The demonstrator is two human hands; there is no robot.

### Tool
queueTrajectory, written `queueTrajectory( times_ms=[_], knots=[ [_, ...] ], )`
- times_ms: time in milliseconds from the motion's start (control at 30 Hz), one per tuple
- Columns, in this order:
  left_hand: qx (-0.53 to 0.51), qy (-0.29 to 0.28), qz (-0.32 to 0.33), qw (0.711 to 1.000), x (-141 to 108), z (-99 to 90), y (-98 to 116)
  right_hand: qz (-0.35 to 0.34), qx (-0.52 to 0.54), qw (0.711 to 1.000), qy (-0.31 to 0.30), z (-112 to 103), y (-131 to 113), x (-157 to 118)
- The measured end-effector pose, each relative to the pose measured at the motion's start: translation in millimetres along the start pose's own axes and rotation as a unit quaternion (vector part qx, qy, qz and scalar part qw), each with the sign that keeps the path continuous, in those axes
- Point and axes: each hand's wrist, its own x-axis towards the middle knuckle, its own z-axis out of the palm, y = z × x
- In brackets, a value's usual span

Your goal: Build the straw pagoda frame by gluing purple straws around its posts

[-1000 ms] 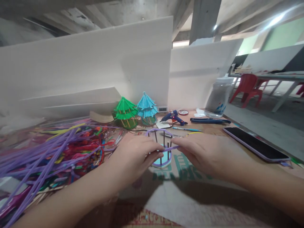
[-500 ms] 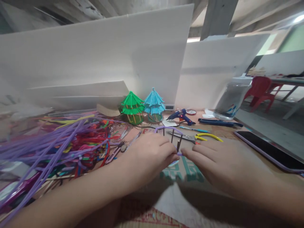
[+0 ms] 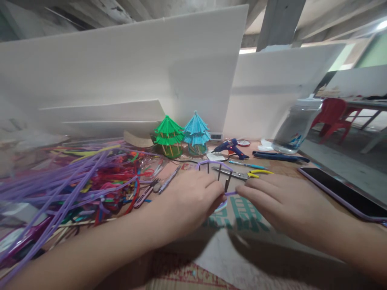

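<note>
A small frame of dark upright sticks (image 3: 219,173) has a purple pipe cleaner (image 3: 231,193) round it, and another purple ring runs along its top. My left hand (image 3: 193,195) is closed on the frame's near left side, fingers curled over it. Between the thumb and fingers of my right hand (image 3: 272,199) is the free end of the purple pipe cleaner, stretched out to the right of the frame. A pale round base (image 3: 222,206) shows partly under my left fingertips. My left hand hides the rest of the frame.
Behind stand a green tiered model (image 3: 168,137) and a blue one (image 3: 196,135). A glue gun (image 3: 231,148), yellow-handled pliers (image 3: 260,173), a blue cutter (image 3: 279,157), a bottle (image 3: 296,125) and a phone (image 3: 341,193) lie or stand rightward. Many pipe cleaners (image 3: 78,185) heap up leftward.
My right hand has drawn slightly right, away from the left hand, and more of the purple pipe cleaner shows between them. The left hand stays almost in place.
</note>
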Motion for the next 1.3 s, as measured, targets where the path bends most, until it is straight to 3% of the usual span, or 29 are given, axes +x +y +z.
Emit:
queueTrajectory(
  times_ms=[233,567,800,1000,1300],
  knots=[
    [-0.005,-0.018,0.050,0.999,-5,7.2,9,-0.038,0.000,0.999,-0.020,-4,-21,12],
    [0.040,-0.029,0.049,0.998,1,-5.9,-8,-0.057,-0.044,0.997,-0.012,-5,-1,7],
    [0.023,-0.026,0.027,0.999,1,-6.1,-5,-0.050,-0.045,0.998,0.020,-6,12,-7],
    [0.000,-0.030,0.026,0.999,-1,7.0,0,-0.067,-0.050,0.996,0.020,-9,7,2],
    [0.025,-0.031,0.035,0.999,-1,-0.6,-6,-0.069,-0.051,0.996,0.015,-12,-1,9]
  ],
)
